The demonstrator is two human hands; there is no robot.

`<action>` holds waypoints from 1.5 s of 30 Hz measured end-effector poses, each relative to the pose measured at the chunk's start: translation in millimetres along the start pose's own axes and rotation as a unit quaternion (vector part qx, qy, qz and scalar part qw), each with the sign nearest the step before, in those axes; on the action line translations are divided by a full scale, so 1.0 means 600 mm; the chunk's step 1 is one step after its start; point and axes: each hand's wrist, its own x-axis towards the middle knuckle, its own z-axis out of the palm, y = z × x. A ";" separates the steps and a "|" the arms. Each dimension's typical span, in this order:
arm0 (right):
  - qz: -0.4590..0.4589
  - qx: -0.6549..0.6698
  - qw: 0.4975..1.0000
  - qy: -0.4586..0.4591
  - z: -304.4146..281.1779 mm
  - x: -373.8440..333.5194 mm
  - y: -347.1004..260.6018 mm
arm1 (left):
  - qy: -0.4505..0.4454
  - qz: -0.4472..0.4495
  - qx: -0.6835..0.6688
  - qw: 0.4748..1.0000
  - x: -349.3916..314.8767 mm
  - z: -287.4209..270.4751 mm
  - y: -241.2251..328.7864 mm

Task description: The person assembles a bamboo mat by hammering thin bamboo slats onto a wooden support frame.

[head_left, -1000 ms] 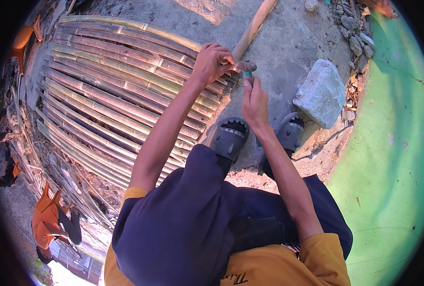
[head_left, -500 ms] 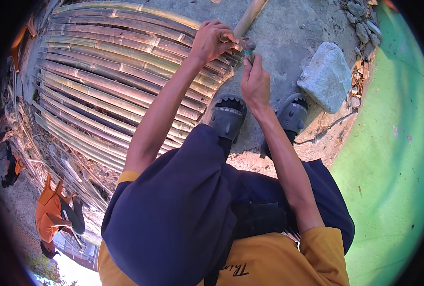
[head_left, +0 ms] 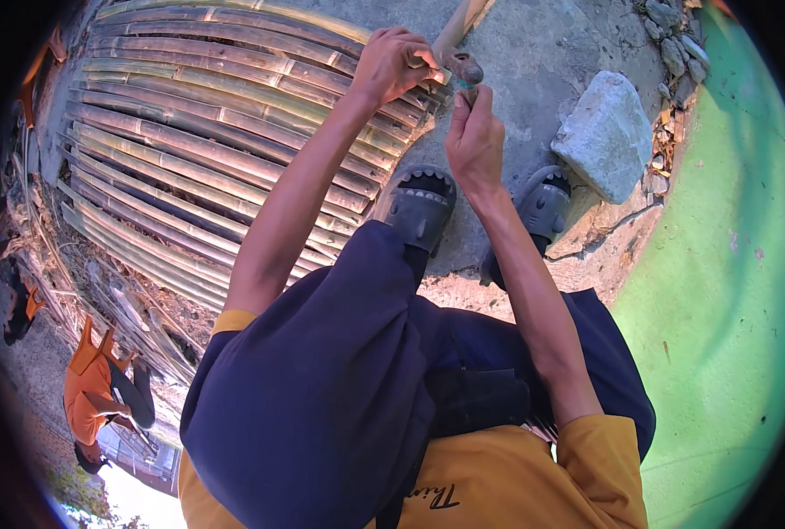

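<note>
My left hand reaches over the far right end of a row of split bamboo poles. Its fingers are pinched together by a teal strip or wrap; whatever they grip is too small to make out. My right hand is closed, thumb up, around the near end of something mostly hidden in the fist, just below the teal wrap. Between the two hands shows a brown, round-ended piece with a dark hollow. A pale wooden pole runs away from it to the far edge; whether they are joined I cannot tell.
A large pale rock lies on the concrete to the right. Beyond it are smaller stones and a green surface. My feet wear dark slip-on shoes. A person in orange sits at the far left.
Both hands have shifted very slightly, and the round-ended piece shows more between them. My left foot appears a little nearer and larger. The grips look the same.
</note>
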 end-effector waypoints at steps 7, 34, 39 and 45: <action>0.042 -0.007 0.999 -0.034 0.007 -0.010 0.020 | 0.019 0.003 -0.003 1.000 0.001 0.003 0.001; -0.003 0.039 0.999 0.022 0.009 0.003 0.008 | 0.012 0.031 0.021 0.999 0.004 -0.001 0.001; 0.105 -0.058 0.989 -0.089 0.019 0.000 0.011 | 0.011 0.013 0.015 1.000 -0.001 0.003 -0.010; 0.091 -0.046 0.993 -0.066 0.022 -0.008 0.020 | 0.031 0.049 0.018 0.998 -0.001 -0.001 -0.004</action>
